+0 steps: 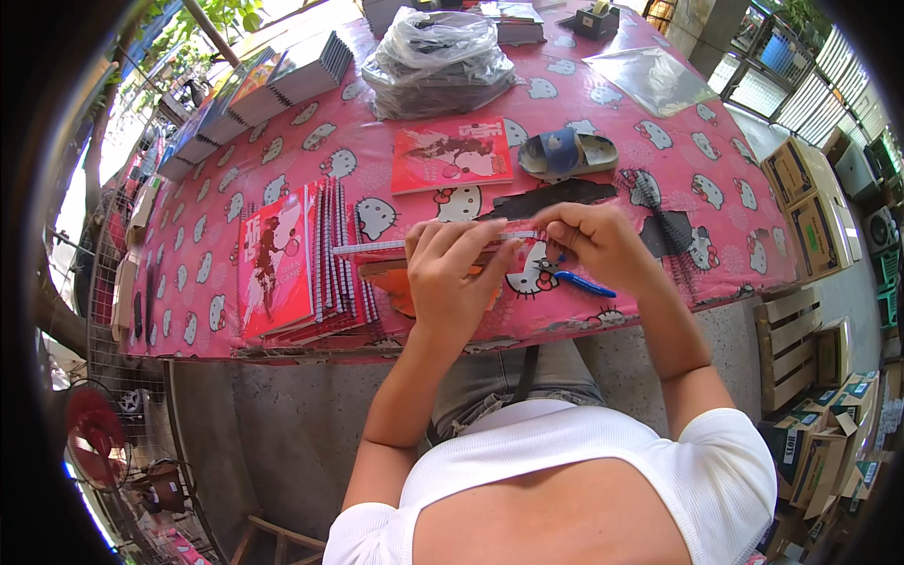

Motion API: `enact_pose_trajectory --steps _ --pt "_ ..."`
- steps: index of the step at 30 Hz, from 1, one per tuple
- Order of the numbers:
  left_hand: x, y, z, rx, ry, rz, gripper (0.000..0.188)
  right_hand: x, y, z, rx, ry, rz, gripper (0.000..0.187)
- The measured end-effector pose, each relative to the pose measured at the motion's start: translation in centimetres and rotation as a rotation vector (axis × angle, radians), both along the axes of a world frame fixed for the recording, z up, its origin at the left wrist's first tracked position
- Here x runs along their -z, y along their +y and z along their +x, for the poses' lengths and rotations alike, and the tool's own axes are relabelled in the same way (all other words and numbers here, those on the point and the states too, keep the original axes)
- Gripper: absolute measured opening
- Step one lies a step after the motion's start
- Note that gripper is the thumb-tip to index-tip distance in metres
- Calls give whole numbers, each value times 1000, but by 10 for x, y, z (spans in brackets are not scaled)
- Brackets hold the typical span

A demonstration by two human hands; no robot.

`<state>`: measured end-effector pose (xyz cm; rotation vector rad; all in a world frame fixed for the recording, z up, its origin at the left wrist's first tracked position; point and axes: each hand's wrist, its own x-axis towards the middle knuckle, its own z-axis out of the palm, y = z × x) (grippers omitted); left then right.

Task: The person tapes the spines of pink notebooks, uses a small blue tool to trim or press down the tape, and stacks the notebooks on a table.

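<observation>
My left hand [457, 268] grips a spiral notebook [372, 249] that stands on edge, its white-coiled spine facing up and an orange cover showing below. At the right end of that spine, the thumb and fingers of my right hand [589, 235] are pinched together; whether they hold the coil's tip is too small to tell. A blue-handled hand tool [586, 283] lies just below my right hand, its head partly hidden. Left of my hands rests a stack of red spiral notebooks [282, 268]. A red book [452, 155] lies flat beyond my hands.
Beyond my right hand are a blue slipper [565, 153], a dark strip [551, 200] and black coils [670, 221]. A plastic-wrapped bundle [438, 66], stacked notebooks [282, 85], a clear sheet [652, 80] and a tape dispenser [595, 21] sit farther back on the pink-covered table [612, 108].
</observation>
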<state>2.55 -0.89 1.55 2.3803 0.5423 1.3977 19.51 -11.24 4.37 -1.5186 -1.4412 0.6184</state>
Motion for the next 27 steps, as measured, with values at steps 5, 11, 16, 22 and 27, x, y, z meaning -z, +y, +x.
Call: enact_pose_trajectory --steps 5,11,16,22,27 --pt "-4 1 -8 -24 60 -12 21 3 1 -15 142 -449 340 20" --pt "0 -1 -7 -107 126 70 18 0 2 -20 170 -504 287 17" --pt "3 2 -7 -66 80 27 17 5 10 -28 261 -504 342 9" --pt "3 0 -9 -72 89 25 15 -1 8 -30 199 -526 320 11" --pt "1 1 -11 -77 86 11 16 -1 10 -30 141 -485 260 15"
